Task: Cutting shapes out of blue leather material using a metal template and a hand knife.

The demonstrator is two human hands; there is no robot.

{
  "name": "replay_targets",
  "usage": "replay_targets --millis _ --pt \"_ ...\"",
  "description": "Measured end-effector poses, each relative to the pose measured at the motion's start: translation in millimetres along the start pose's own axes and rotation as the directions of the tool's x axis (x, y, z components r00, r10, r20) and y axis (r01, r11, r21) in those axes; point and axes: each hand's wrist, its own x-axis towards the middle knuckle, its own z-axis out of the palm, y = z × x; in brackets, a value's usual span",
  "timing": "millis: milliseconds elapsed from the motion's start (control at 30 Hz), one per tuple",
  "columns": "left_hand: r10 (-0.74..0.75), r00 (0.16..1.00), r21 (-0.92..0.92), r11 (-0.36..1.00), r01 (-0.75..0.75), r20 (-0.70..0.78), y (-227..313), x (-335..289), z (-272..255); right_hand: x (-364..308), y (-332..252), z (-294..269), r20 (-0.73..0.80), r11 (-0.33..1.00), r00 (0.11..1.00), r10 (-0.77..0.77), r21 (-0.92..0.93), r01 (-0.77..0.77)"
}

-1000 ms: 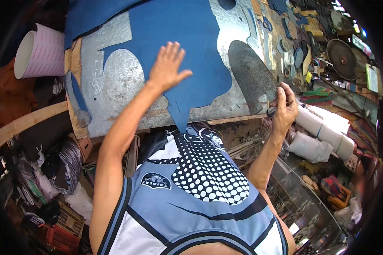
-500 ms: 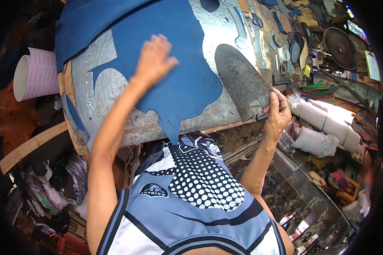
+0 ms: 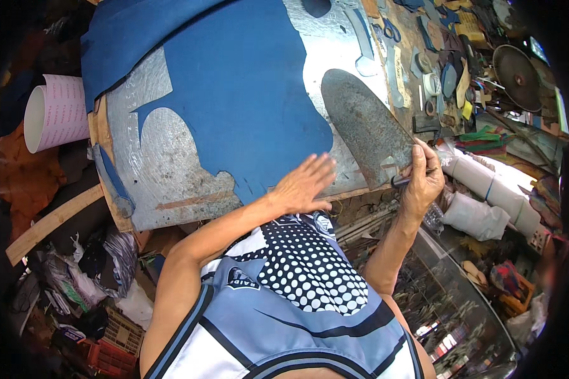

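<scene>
A blue sheet [image 3: 240, 95], probably leather, lies over a scratched metal worktop [image 3: 174, 148]; curved pieces have been cut from its left and lower edges. My left hand [image 3: 303, 185] is at the sheet's near edge, palm down and fingers stretched out, with nothing in it. In my right hand [image 3: 425, 180] is the corner of a dark grey flat template [image 3: 365, 123] with a rounded far end, pinched between thumb and fingers. The template rests over the worktop, right of the sheet. A thin dark pen-like tool [image 3: 399, 181] also sticks out of that hand; its kind is unclear.
Another blue sheet [image 3: 123, 47] lies folded at the far left. A pale pink roll [image 3: 55, 114] stands beside the table. Blue-handled scissors [image 3: 391, 30], tape rolls [image 3: 432, 84] and offcuts crowd the right side, near a fan [image 3: 517, 77]. Wrapped white rolls [image 3: 487, 183] lie lower right.
My left hand has swept from the middle of the blue sheet toward me and to the right, down to its near edge. My right hand still holds the template.
</scene>
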Motion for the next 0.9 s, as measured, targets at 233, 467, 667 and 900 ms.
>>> replay_targets --millis 233,467,667,900 --pt "-0.237 0.953 0.128 0.956 0.263 -0.188 -62.5 -45.0 -63.6 7.4 2.2 -5.5 0.012 0.998 1.000 0.001 -0.056 0.000" --pt "-0.233 0.926 0.087 0.959 0.269 -0.297 -53.6 -15.5 -57.4 12.7 9.6 -9.3 -0.007 0.998 1.000 -0.005 -0.060 0.004" --pt "-0.295 0.888 0.304 0.862 0.406 -0.351 -131.5 -29.3 -101.5 7.4 13.4 -13.7 0.019 0.999 1.000 0.005 -0.045 -0.004" --pt "-0.413 0.665 0.256 0.695 0.672 -0.623 -217.7 -55.8 -124.6 -3.4 5.0 -9.1 0.050 0.995 0.999 0.021 -0.099 -0.016"
